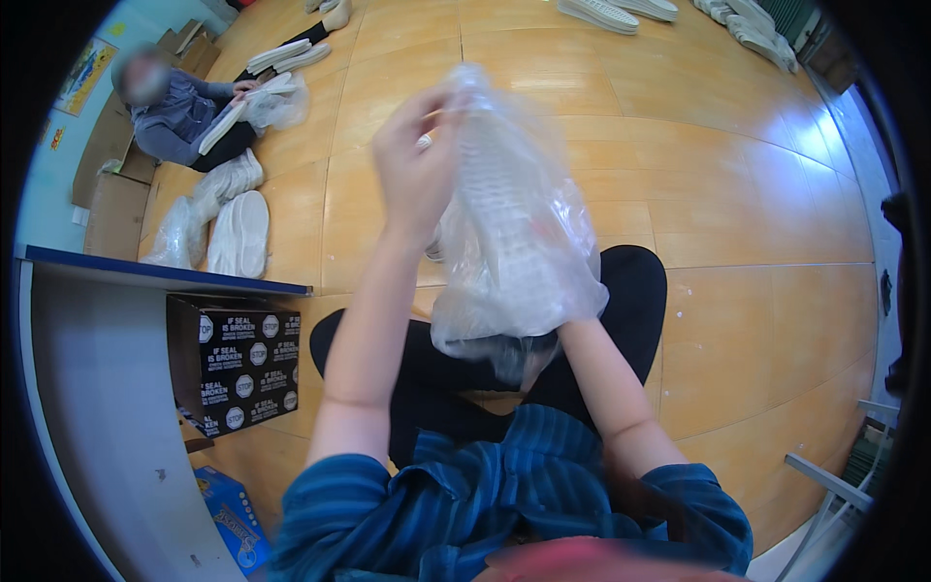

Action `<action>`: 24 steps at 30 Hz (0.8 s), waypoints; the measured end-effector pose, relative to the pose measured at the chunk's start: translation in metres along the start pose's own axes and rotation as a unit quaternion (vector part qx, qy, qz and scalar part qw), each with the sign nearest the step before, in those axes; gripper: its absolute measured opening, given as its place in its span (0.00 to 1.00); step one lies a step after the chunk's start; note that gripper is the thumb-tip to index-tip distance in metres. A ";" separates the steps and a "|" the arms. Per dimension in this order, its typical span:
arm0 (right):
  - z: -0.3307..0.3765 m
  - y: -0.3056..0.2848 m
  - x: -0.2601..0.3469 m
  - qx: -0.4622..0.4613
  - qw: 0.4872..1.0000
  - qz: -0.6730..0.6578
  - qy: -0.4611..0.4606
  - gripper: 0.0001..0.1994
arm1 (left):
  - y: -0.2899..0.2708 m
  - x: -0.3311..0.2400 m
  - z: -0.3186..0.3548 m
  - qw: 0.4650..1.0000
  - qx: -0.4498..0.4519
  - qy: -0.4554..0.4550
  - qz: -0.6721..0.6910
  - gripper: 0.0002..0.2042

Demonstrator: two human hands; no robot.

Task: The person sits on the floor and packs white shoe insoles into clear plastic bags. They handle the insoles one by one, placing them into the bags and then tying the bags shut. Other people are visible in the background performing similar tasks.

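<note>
A clear plastic bag [572, 228] stands upright in front of me, above my crossed legs. Through the film shows a long white shoe sole [490, 184] with a ridged, grid-like surface. My left hand [419, 155], smeared by motion, pinches the bag's top end from the left side. From below, my right hand [574, 325] reaches into the bag's lower end; its fingers are hidden by the crumpled plastic. Behind my left forearm and the bag, a pale thing on the floor is mostly covered.
At the upper left a seated person [179, 116] handles white soles and plastic. Bagged soles [238, 238] lie near a blue-edged desk [165, 267]. Under it stand a black printed box [238, 364] and a blue package [231, 519]. More soles [596, 15] lie far off. A metal frame [829, 482] stands right.
</note>
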State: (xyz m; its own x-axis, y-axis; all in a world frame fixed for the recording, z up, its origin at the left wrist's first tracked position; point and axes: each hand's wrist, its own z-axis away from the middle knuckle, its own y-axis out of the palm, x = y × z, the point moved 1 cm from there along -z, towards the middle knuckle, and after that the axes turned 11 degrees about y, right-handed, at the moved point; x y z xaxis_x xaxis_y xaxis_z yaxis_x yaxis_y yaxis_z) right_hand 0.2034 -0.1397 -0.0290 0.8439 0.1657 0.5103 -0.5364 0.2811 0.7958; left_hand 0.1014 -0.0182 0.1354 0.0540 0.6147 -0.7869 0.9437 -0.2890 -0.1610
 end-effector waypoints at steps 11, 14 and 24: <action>-0.021 -0.029 0.020 -0.082 0.991 0.085 -0.064 0.34 | -0.008 0.058 0.136 0.892 0.177 -0.282 0.305 0.51; -0.040 -0.035 0.025 -0.117 0.981 0.133 -0.075 0.34 | 0.009 0.095 0.131 0.912 0.190 -0.277 0.234 0.46; -0.105 -0.066 0.036 -0.234 0.928 0.271 -0.101 0.33 | 0.040 0.156 0.176 0.900 0.043 -0.427 0.076 0.37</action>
State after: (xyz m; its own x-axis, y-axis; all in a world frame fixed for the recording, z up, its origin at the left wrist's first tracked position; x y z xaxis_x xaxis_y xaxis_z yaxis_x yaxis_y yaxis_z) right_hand 0.2703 -0.0527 -0.0970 0.4069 0.2355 0.8826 -0.7780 0.5957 0.1997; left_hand 0.0907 -0.0629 -0.0990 -0.1253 -0.2153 -0.9685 0.9160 -0.4000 -0.0296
